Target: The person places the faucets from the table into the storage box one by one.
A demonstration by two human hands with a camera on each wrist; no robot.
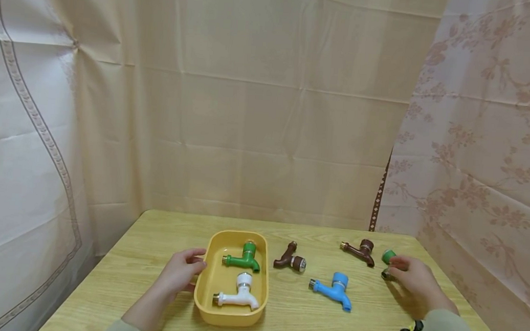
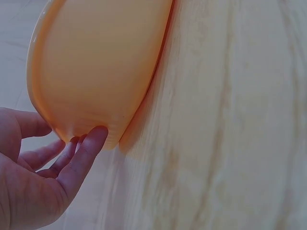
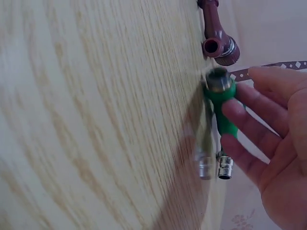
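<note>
My left hand (image 1: 180, 272) is at the left side of a yellow plastic tray (image 1: 228, 318), fingertips touching its rim and outer wall, as the left wrist view also shows. Inside lie a green tap (image 1: 242, 261) and a white tap (image 1: 237, 299). At the table's right side my right hand (image 1: 416, 279) reaches over another green tap (image 1: 389, 255), partly hidden by the fingers. In the right wrist view two fingertips overlap the green body of this tap (image 3: 225, 122), while the thumb stands apart from its metal end.
Between the tray and my right hand lie a brown tap (image 1: 290, 258), a blue tap (image 1: 333, 292) and a second brown tap (image 1: 360, 251) farther back. They rest on a wood-grain table (image 1: 300, 327). Cloth curtains (image 1: 273, 109) hang behind and on both sides.
</note>
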